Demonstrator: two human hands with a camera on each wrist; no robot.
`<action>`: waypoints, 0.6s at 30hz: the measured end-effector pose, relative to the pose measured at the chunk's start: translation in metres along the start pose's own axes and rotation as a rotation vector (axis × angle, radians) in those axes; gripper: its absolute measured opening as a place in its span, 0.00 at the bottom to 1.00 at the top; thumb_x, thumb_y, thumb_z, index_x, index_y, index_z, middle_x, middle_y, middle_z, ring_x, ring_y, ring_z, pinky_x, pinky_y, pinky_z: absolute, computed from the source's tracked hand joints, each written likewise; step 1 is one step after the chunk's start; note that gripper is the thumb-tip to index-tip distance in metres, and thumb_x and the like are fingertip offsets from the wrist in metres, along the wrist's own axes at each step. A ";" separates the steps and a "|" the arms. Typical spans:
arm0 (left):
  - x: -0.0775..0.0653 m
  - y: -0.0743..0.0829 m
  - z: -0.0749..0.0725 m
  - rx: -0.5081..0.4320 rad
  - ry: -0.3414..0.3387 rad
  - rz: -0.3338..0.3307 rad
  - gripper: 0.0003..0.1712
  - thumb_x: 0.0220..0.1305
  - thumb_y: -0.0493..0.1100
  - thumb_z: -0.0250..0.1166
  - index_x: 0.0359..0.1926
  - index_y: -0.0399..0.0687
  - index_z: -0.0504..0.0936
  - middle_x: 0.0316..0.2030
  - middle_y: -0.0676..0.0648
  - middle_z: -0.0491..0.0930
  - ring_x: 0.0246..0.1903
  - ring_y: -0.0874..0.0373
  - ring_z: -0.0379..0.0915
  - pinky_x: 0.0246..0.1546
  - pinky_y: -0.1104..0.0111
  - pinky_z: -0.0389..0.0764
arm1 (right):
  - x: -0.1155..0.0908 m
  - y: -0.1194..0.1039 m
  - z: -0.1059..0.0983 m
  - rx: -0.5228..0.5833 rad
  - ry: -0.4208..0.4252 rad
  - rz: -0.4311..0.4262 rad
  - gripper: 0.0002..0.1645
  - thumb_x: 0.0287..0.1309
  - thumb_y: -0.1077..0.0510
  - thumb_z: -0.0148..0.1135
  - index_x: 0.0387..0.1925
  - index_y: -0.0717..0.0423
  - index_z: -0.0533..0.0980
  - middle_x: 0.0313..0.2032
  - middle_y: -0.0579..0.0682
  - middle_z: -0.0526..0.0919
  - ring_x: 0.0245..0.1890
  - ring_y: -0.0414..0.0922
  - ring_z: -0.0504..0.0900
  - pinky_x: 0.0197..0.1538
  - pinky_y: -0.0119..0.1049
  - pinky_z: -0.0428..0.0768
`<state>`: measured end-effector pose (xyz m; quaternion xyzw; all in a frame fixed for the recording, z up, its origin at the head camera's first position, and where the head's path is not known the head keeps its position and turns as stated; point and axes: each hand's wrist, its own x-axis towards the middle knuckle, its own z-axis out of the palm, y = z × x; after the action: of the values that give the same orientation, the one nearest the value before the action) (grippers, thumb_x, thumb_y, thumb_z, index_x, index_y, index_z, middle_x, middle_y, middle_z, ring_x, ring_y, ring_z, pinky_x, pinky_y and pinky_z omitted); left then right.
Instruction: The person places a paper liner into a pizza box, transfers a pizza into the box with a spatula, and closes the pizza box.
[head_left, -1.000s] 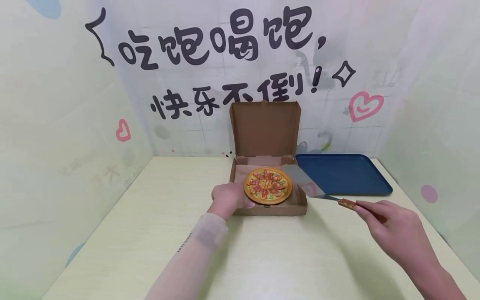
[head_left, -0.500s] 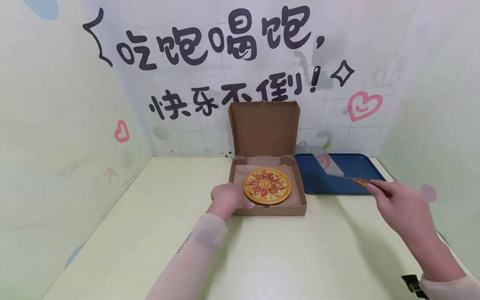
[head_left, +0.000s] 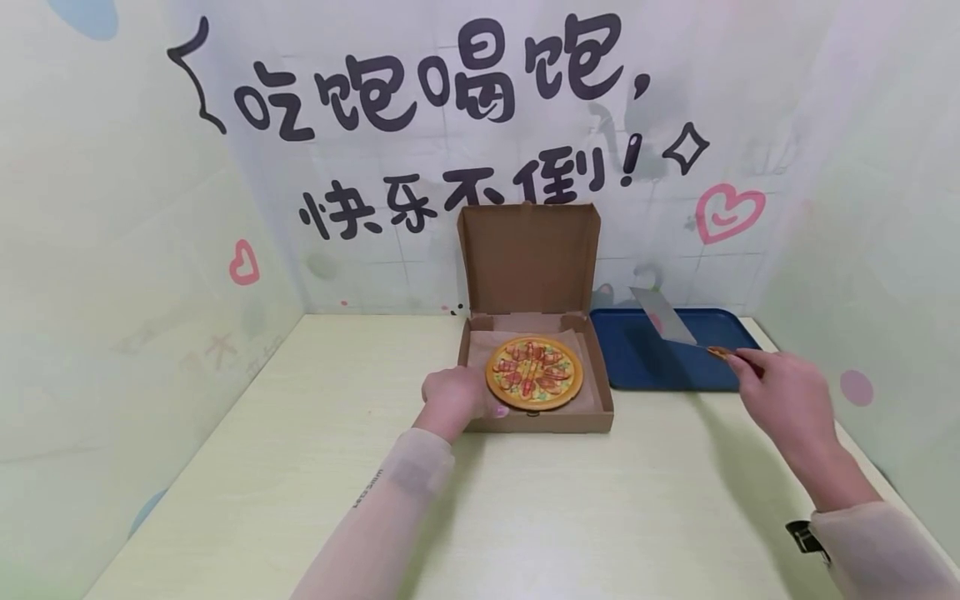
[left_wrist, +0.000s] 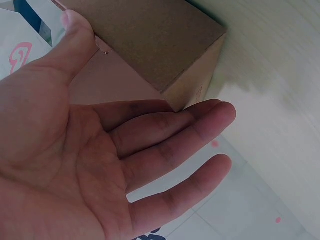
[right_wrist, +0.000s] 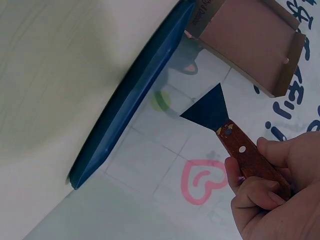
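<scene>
My left hand (head_left: pixel 456 393) touches the left front corner of an open cardboard pizza box (head_left: pixel 528 258). In the left wrist view its fairly straight fingers (left_wrist: pixel 175 150) lie along the box's side, with the thumb over the front edge. A round pizza (head_left: pixel 534 372) with red and green toppings sits on brown paper inside. My right hand (head_left: pixel 787 396) grips a spatula (head_left: pixel 666 318) by its brown wooden handle (right_wrist: pixel 250 155). The flat metal blade, tilted up and pointing left, overlaps the tray in the head view.
A blue tray (head_left: pixel 637 371) lies at the back right, beside the box. The pale tabletop (head_left: pixel 555 508) extends in front. Printed wall sheets with dark lettering (head_left: pixel 487 67) stand behind the table and along both sides.
The right hand has carried the spatula away from the box's right side, rightward and back over the tray, and its blade has tipped up. The left hand, box and pizza stay put.
</scene>
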<state>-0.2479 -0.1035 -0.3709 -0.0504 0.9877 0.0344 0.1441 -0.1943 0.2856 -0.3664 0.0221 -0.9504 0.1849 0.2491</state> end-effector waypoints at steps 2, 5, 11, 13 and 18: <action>0.000 0.000 0.000 -0.001 -0.003 -0.003 0.46 0.52 0.77 0.75 0.59 0.49 0.85 0.52 0.46 0.88 0.43 0.51 0.80 0.48 0.52 0.83 | 0.001 0.001 0.003 0.002 -0.001 0.005 0.19 0.74 0.56 0.64 0.53 0.70 0.84 0.40 0.73 0.87 0.38 0.70 0.83 0.35 0.58 0.78; 0.000 0.001 -0.001 -0.002 -0.008 -0.005 0.46 0.52 0.77 0.75 0.60 0.50 0.85 0.52 0.46 0.88 0.43 0.51 0.80 0.48 0.53 0.83 | 0.002 0.002 0.007 0.003 -0.007 0.012 0.19 0.74 0.56 0.64 0.53 0.70 0.84 0.41 0.73 0.87 0.39 0.70 0.84 0.35 0.60 0.78; 0.000 0.001 -0.001 -0.005 -0.009 -0.002 0.46 0.53 0.76 0.75 0.61 0.49 0.85 0.53 0.45 0.88 0.44 0.50 0.81 0.49 0.52 0.83 | 0.003 0.003 0.011 -0.002 -0.028 0.011 0.20 0.75 0.56 0.63 0.54 0.70 0.84 0.40 0.73 0.87 0.37 0.69 0.83 0.35 0.60 0.78; 0.000 0.001 -0.001 -0.004 -0.008 -0.003 0.46 0.53 0.76 0.75 0.61 0.48 0.85 0.53 0.45 0.88 0.44 0.50 0.81 0.50 0.52 0.83 | 0.004 0.003 0.013 -0.006 -0.039 0.007 0.19 0.74 0.56 0.63 0.53 0.71 0.84 0.39 0.72 0.87 0.37 0.68 0.83 0.35 0.60 0.78; 0.000 0.001 0.000 0.000 -0.006 0.000 0.46 0.53 0.76 0.75 0.61 0.48 0.84 0.54 0.45 0.87 0.44 0.50 0.81 0.50 0.51 0.83 | 0.004 0.005 0.016 -0.022 -0.077 0.007 0.19 0.74 0.56 0.63 0.51 0.70 0.84 0.38 0.72 0.87 0.36 0.68 0.83 0.33 0.60 0.78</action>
<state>-0.2477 -0.1027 -0.3705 -0.0501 0.9872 0.0347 0.1471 -0.2057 0.2845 -0.3789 0.0232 -0.9613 0.1741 0.2120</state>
